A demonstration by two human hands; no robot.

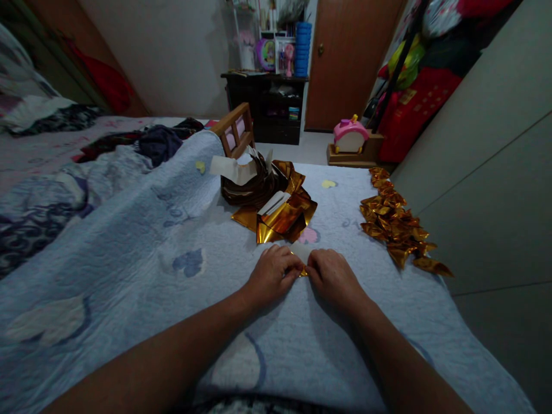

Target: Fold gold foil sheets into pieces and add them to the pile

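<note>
My left hand (278, 268) and my right hand (333, 276) meet low over the bed cover, their fingers pinching a sheet of gold foil paper (303, 271) between them. The sheet's white side shows above the fingertips, a strip of gold below; most of it is hidden by the hands. Just beyond lies a pile of gold foil sheets (287, 214), loose and partly bent, with white backs showing. Behind it a thick curled stack of foil paper (248, 185) leans to the left. Along the right edge lie several folded gold foil pieces (394, 221) in a heap.
A light blue patterned bed cover (142, 287) lies under everything. Rumpled clothes (159, 144) are at the left. A wooden frame (235, 131), a dark cabinet (266, 109) and a pink toy (350, 137) stand beyond the far edge. A pale cabinet side (487, 155) borders the right.
</note>
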